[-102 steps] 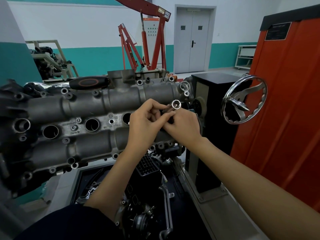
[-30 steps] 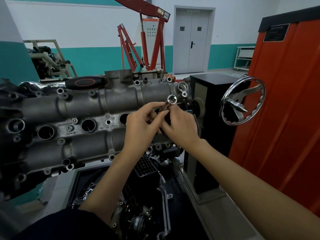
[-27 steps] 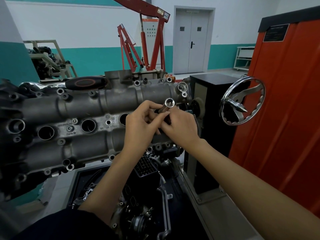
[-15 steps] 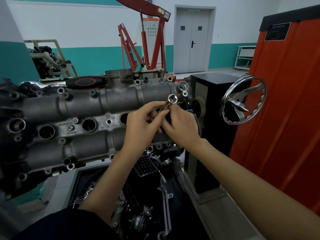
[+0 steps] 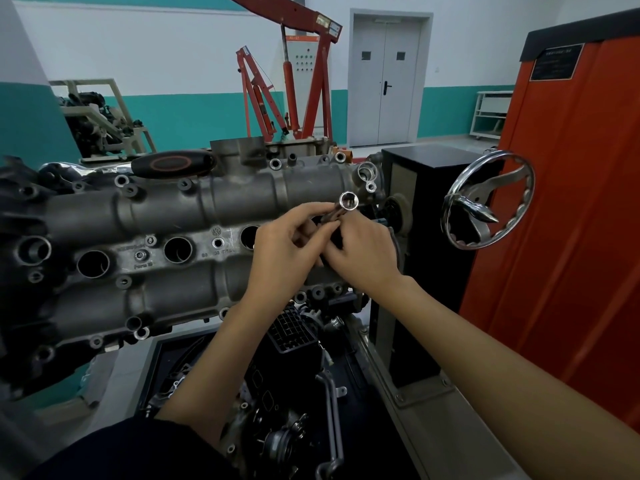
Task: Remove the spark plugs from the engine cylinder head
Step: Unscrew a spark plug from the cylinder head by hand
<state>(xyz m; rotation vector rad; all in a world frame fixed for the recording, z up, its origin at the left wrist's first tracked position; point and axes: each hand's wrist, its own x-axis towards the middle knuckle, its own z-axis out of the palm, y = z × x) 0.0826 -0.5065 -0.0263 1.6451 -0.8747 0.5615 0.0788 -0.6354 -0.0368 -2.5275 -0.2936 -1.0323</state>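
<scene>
My left hand (image 5: pixel 284 247) and right hand (image 5: pixel 363 251) meet at the right end of the cylinder head (image 5: pixel 173 244), fingers curled and pinching the socket tube (image 5: pixel 341 207) that angles up out of the rightmost well. It is stiff, smooth steel, likely slick with oil, so I judge the shaft the best hold. Any plug is hidden below. Three open wells (image 5: pixel 178 249) run left; a black-handled tool (image 5: pixel 171 163) lies on the far side.
</scene>
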